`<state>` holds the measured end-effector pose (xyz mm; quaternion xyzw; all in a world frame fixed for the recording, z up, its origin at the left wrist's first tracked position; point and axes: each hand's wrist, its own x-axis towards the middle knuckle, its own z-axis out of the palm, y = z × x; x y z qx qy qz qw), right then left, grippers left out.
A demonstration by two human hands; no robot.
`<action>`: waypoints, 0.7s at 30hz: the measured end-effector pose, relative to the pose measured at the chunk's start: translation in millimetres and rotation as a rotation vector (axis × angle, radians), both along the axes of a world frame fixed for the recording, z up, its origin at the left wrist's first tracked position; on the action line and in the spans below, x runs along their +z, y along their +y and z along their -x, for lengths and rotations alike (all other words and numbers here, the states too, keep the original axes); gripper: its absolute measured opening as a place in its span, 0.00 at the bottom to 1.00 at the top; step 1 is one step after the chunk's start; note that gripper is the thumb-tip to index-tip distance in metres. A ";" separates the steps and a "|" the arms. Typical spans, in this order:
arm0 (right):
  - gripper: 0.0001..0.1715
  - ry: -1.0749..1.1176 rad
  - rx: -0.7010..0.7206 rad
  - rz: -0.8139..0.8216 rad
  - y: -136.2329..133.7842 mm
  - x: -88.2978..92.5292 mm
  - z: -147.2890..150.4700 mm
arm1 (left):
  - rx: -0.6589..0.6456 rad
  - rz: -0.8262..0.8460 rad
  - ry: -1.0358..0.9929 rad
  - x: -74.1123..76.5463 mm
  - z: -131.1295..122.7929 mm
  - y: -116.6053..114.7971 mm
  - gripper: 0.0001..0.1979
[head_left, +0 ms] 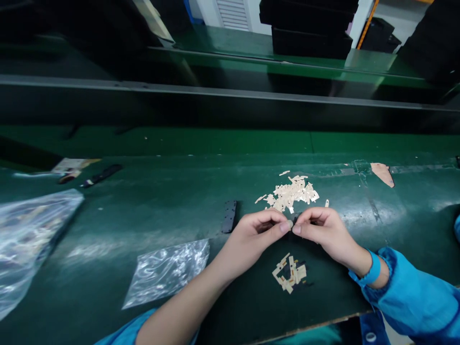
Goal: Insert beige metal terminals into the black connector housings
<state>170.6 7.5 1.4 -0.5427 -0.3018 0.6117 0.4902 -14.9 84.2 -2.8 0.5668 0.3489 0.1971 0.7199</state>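
My left hand (257,230) and my right hand (323,230) meet fingertip to fingertip over the green bench top, pinching a small dark part (295,220) between them; most of it is hidden by the fingers. Just beyond the hands lies a pile of small beige paper pieces (293,192). A smaller cluster of beige pieces (289,274) lies on the bench below my hands. A flat black strip (229,216) rests left of my left hand.
A small clear plastic bag (168,270) lies at lower left, a larger clear bag (28,235) at the far left. Another black strip (102,175) and a paper label (72,166) lie far left. Black trays (309,26) stand on the green shelf behind.
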 end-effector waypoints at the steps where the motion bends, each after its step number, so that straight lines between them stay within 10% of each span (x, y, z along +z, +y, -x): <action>1: 0.08 0.030 0.017 0.010 -0.4 0.2 0.3 | -0.007 0.029 -0.026 -0.9 -0.4 0.0 0.12; 14: 0.13 0.179 0.029 0.114 -4.7 -6.0 2.0 | -0.056 0.102 0.068 3.6 -5.4 -6.7 0.20; 21: 0.13 0.023 -0.016 0.109 -4.2 -14.0 -1.2 | 0.242 -0.477 0.924 21.5 57.1 42.6 0.20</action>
